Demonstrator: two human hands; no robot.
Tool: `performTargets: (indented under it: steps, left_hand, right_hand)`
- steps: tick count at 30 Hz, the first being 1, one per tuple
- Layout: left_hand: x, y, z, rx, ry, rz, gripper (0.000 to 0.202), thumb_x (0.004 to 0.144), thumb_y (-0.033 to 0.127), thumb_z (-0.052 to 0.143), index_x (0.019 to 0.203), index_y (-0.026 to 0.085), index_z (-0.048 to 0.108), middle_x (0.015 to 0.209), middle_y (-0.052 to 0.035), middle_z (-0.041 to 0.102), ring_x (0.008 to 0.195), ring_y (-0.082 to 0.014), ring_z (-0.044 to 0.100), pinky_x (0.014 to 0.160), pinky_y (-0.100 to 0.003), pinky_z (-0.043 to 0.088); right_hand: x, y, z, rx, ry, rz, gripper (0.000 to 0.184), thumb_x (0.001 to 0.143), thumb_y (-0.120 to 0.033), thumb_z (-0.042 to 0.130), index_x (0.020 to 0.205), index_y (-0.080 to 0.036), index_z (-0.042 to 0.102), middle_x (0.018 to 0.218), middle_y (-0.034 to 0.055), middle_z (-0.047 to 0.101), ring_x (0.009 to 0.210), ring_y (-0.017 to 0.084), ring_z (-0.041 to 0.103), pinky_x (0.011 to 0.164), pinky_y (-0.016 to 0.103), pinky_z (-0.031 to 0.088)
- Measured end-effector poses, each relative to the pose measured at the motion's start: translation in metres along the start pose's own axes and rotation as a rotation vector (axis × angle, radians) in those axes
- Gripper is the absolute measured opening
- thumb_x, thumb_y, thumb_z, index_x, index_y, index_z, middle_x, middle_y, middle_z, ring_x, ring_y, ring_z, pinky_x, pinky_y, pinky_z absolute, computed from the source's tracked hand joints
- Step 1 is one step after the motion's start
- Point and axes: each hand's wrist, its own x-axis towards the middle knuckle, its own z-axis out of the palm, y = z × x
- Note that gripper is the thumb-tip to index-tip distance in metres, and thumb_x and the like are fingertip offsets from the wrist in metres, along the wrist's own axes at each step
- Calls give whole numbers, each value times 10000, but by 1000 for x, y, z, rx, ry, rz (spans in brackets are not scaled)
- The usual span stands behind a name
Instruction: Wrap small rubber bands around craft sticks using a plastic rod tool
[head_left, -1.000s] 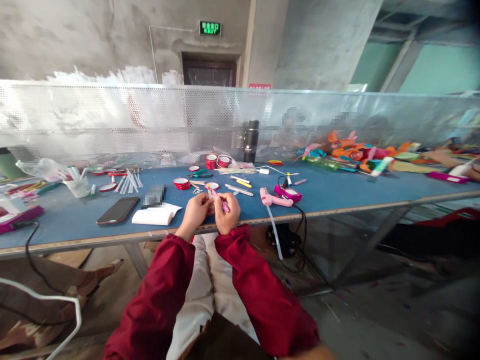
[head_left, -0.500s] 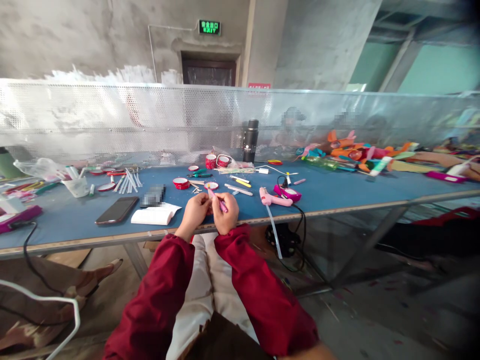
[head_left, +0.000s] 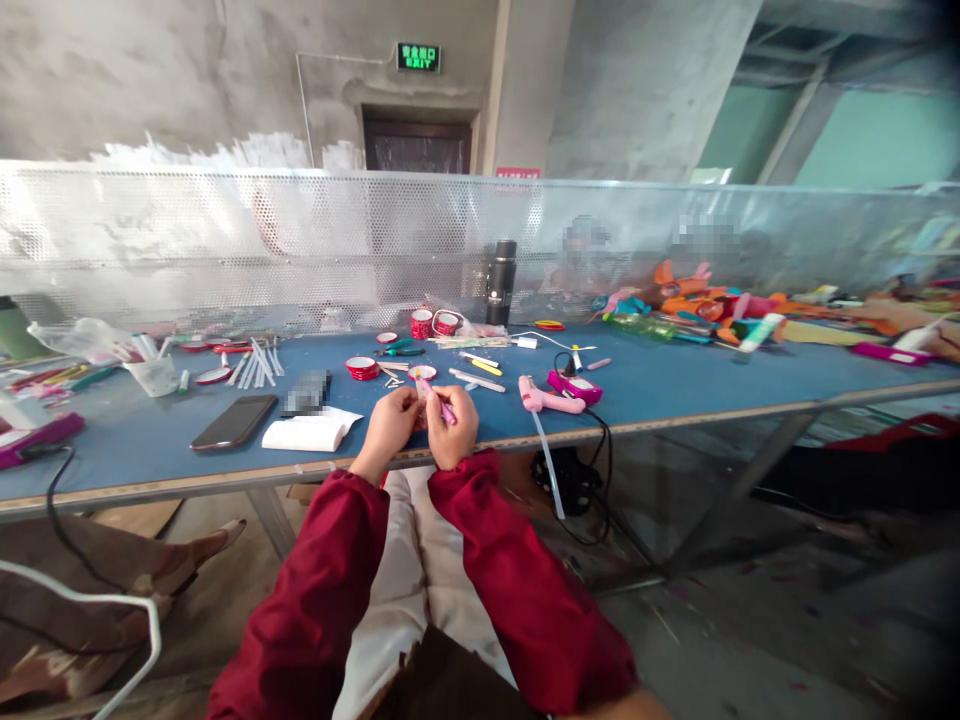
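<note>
My two hands meet at the front edge of the blue table (head_left: 660,385). My right hand (head_left: 454,428) is closed around a thin pink stick (head_left: 437,399) that slants up to the left. My left hand (head_left: 391,424) is closed in a pinch against the stick's upper end, on something too small to name. Both sleeves are dark red. A pink glue gun (head_left: 550,400) lies just to the right of my hands. A white notepad (head_left: 310,431) and a black phone (head_left: 234,421) lie to the left.
Red tape rolls (head_left: 363,367), white sticks (head_left: 259,364) and a black flask (head_left: 501,282) sit farther back. Colourful toys (head_left: 697,295) pile at the right. A perforated metal screen (head_left: 225,240) backs the table. A cable (head_left: 600,460) hangs off the front edge. Another person's foot (head_left: 195,550) rests at lower left.
The pink stick has shifted slightly in my right hand; both hands stay in about the same place at the table edge.
</note>
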Motion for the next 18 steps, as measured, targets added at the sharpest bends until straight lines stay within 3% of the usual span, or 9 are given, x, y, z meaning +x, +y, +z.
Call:
performTargets:
  steps: [18]
  left_hand:
    - [-1,3,1,-20,-4,-7,188,818,377,670,761,208,611,658,3,652,573,-165,629,561,-258,497]
  right_hand:
    - [0,-2,-1,-5,-13,0,195,1032,-360,569,970,-223,692,886,73,735,848,214,677,819,353,542]
